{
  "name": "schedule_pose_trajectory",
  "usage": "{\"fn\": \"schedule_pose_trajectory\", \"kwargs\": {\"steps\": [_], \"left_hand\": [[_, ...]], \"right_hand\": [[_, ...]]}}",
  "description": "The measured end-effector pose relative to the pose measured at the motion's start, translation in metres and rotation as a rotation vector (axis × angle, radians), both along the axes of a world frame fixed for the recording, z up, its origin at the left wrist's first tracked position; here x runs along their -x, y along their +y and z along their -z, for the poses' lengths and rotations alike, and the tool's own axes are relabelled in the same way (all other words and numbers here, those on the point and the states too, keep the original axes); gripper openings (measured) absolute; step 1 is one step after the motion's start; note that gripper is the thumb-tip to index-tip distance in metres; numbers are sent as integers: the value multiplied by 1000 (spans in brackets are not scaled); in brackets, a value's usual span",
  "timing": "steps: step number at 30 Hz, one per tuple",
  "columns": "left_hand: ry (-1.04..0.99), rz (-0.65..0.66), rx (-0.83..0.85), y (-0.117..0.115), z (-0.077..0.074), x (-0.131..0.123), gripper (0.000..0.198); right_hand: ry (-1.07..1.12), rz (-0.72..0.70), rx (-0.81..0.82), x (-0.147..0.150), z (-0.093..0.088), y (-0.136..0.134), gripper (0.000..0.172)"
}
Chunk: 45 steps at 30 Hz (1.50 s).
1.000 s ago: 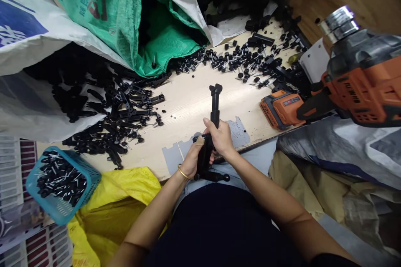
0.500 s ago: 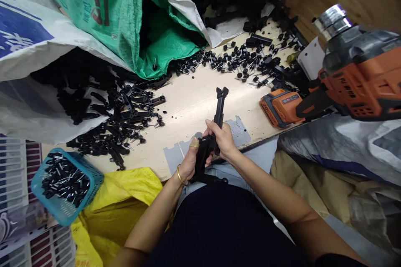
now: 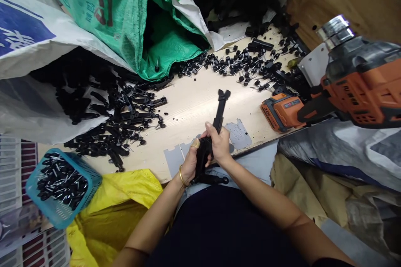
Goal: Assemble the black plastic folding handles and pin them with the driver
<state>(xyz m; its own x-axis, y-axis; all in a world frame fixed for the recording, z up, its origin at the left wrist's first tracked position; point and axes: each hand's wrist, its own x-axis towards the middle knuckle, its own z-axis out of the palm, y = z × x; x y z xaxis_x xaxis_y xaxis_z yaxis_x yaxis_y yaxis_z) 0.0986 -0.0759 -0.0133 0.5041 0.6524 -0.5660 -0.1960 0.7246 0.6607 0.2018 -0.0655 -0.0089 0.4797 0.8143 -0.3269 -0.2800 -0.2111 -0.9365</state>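
Observation:
Both hands are on a long black plastic jointed bracket [image 3: 220, 110], close in front of my body at the table's near edge. My left hand [image 3: 191, 162], with a bangle on its wrist, is closed around the thick lower body. Above it, my right hand [image 3: 219, 144] is wrapped around the upright arm, its thumb lying along the piece. The forked tip of the arm points away from me. A thinner black arm with a rounded end [image 3: 224, 180] sticks out to the right below my hands. Fingers hide the joint between the parts.
Black knob screws [image 3: 247, 64] lie scattered at the back; jointed black parts [image 3: 122, 119] spill from a white sack [image 3: 56, 125] at left. A teal basket [image 3: 94, 179] holds more screws. An orange cordless power tool [image 3: 354, 87] rests at right. A green sack [image 3: 131, 29] stands behind.
The upright arm has tilted slightly to the right at its tip. My right hand has moved a little down and closer to my left; both keep their hold.

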Motion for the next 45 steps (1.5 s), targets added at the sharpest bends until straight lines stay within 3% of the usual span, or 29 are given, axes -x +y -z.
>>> {"fn": "schedule_pose_trajectory", "kwargs": {"steps": [3,7,13,18,19,22,24,30,35,39,45], "left_hand": [[-27,-15,-9,1,2,2,60],[-56,-36,41,1,-2,-5,61],[-22,-47,-13,6,-3,-8,64],[-57,29,-23,4,2,0,61],[-53,31,-28,4,3,0,62],[-25,14,-27,5,5,0,66],[-14,23,-39,5,5,1,65],[53,291,-228,-8,-9,17,60],[184,419,-625,-21,-28,22,52],[208,353,-709,-28,-34,19,54],[202,328,-682,-32,-34,23,48]], "right_hand": [[-31,7,-27,-1,1,0,43],[-8,-224,72,-10,0,9,46],[-56,35,-8,-6,0,10,44],[15,-327,84,-16,3,13,44],[32,-320,94,-15,4,13,44],[18,-59,74,-6,7,10,43],[-5,28,48,-3,6,7,44],[52,-398,14,-23,-15,-19,43],[101,-282,-142,-14,-29,-53,37],[85,-109,-230,-1,-39,-57,35],[120,-312,-194,-5,-46,-50,36]]}}
